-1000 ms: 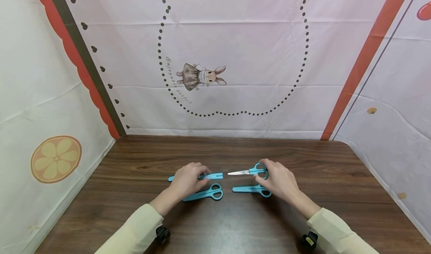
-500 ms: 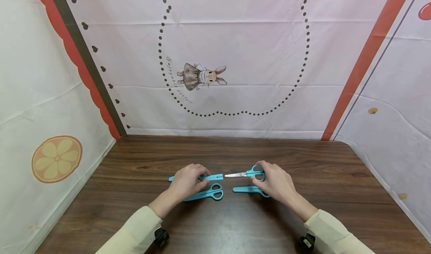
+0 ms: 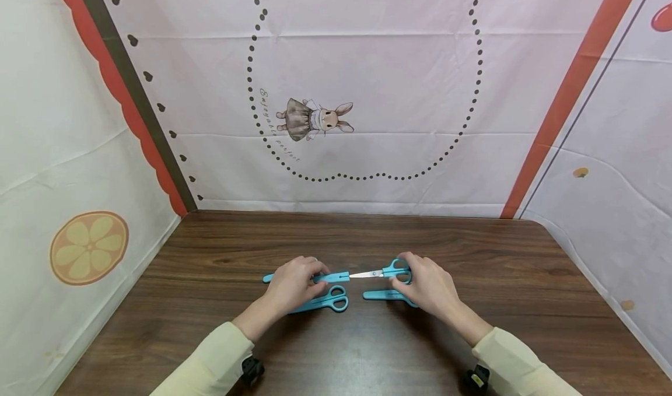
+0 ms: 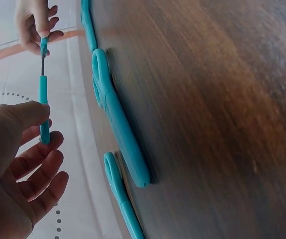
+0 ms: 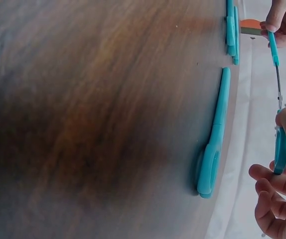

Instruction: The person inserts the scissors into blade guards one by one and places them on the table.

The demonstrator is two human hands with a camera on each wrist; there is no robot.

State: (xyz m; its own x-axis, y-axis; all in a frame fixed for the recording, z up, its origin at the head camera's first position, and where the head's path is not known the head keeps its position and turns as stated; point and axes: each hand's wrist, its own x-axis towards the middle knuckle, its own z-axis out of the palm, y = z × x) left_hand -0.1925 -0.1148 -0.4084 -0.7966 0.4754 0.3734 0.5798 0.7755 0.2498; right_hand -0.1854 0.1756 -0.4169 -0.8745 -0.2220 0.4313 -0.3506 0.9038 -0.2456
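Observation:
My left hand [image 3: 294, 282] pinches a light-blue scissors sheath [image 3: 336, 277] between thumb and fingers, raised above the table in the left wrist view. Opposite it, my right hand [image 3: 427, 279] grips the blue handles of a pair of scissors [image 3: 394, 271]. Its closed metal blades point left, in line with the sheath, the tip right at the sheath's mouth. Below the hands lie sheathed blue scissors [image 3: 320, 302] on the left and another sheathed pair [image 3: 385, 295] on the right, its handles partly behind my right hand. A third sheathed pair [image 4: 120, 194] shows low in the left wrist view.
The dark wood-grain table [image 3: 357, 355] carries the scissors near its middle. A white printed cloth [image 3: 367, 93] rises along the back edge, with cloth walls at both sides. Dark wrist cameras are strapped near both sleeves.
My right hand has moved left with the scissors, bringing the blade tip from a short gap up to the sheath's mouth. My left hand has barely moved.

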